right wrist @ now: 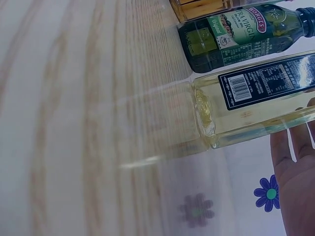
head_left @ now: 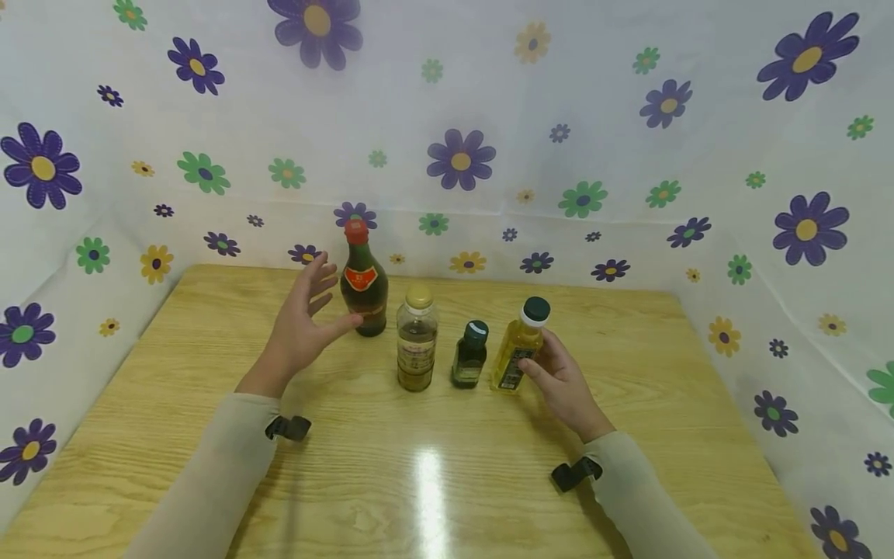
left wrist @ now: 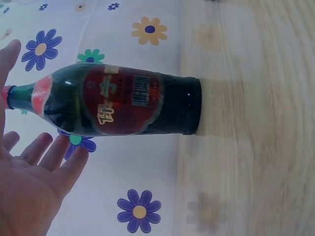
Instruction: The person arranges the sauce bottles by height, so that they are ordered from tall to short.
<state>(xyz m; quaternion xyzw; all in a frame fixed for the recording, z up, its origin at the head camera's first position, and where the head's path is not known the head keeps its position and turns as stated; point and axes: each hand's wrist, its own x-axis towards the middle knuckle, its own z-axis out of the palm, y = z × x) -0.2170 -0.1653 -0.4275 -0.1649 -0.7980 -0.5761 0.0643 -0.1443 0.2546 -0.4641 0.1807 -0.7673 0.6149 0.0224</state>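
My left hand [head_left: 300, 326] is spread beside a dark green glass bottle [head_left: 364, 291] with a red cap. Its thumb overlaps the bottle's lower part in the head view, while the other fingers stand apart from it on the left. In the left wrist view a dark red label [left wrist: 125, 101] with a barcode faces the camera. My right hand [head_left: 562, 384] grips a clear bottle of yellow oil [head_left: 517, 353] with a dark green cap, thumb across the front and fingers around the far side. That bottle's black label [right wrist: 266, 81] shows in the right wrist view.
Between the hands stand a clear, yellow-capped bottle [head_left: 417, 341] of brownish liquid and a small dark green olive oil bottle [head_left: 469, 355]. All are on a wooden table [head_left: 363, 481]. A white cloth [head_left: 391, 101] with printed flowers hangs behind and along both sides.
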